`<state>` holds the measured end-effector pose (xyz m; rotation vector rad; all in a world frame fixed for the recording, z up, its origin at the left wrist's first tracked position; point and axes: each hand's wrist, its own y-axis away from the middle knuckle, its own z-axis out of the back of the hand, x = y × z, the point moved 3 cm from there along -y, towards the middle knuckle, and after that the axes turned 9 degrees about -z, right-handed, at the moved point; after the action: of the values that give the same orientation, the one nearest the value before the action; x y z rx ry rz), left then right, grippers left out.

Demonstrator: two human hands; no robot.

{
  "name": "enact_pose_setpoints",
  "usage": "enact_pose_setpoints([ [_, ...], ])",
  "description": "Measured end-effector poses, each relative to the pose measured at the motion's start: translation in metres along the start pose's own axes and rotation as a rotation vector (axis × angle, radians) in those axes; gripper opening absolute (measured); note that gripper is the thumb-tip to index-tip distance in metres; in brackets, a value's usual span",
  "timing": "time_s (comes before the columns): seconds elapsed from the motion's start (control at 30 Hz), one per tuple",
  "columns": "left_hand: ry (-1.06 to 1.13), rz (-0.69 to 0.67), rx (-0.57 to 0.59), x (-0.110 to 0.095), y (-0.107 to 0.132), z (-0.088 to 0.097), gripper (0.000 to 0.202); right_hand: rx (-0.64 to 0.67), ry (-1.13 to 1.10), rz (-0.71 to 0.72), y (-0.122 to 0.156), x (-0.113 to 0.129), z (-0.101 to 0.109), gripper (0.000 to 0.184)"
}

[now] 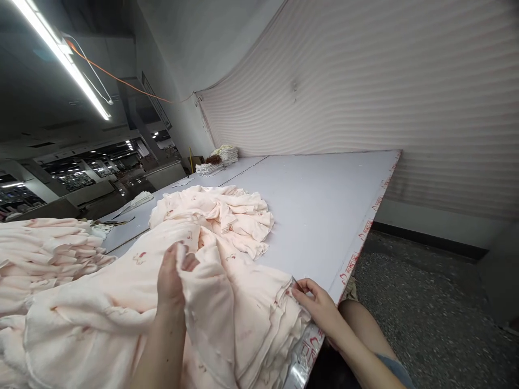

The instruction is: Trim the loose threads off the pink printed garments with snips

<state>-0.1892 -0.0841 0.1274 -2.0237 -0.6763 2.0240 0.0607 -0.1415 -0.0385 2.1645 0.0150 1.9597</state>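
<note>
My left hand [171,275] is closed on a raised fold of pale pink, plush-looking fabric [206,294], its edge pinched by the fingers. Small red and brown motifs dot the cloth, which lies in a large heap. At the front right, layered fabric edges [279,319] hang near the table's rim. Beside them my right hand [310,297] is closed around a small, thin, dark metal tool [295,281] with a pointed tip. Most of that tool is hidden by the fingers, so its exact kind cannot be made out.
The grey table [320,200] has red-printed tape along its right edge. Another ruffled pink pile [52,248] lies at left. Folded cloth stacks [223,156] stand at the far end. A striped sheet [357,97] hangs behind; speckled floor [413,286] lies at right.
</note>
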Motion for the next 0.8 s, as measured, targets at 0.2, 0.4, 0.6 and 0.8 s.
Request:
enact_pose_setpoints([
  [0.2,-0.481,-0.011,0.598,0.047,0.057,-0.060,0.013,0.045,-0.077,-0.041,-0.006,0.000,-0.018,0.021],
  [0.4,-0.531,0.033,0.588,0.051,0.048,-0.049,0.006,0.009,-0.075,-0.052,-0.002,0.001,0.003,0.025],
  [0.6,-0.499,0.033,0.246,0.002,-0.009,0.019,0.020,0.126,0.008,-0.017,0.005,-0.004,-0.015,0.025],
  [0.8,-0.222,-0.431,-0.556,-0.088,-0.040,0.102,0.009,0.089,0.185,0.089,-0.005,0.007,-0.040,0.014],
])
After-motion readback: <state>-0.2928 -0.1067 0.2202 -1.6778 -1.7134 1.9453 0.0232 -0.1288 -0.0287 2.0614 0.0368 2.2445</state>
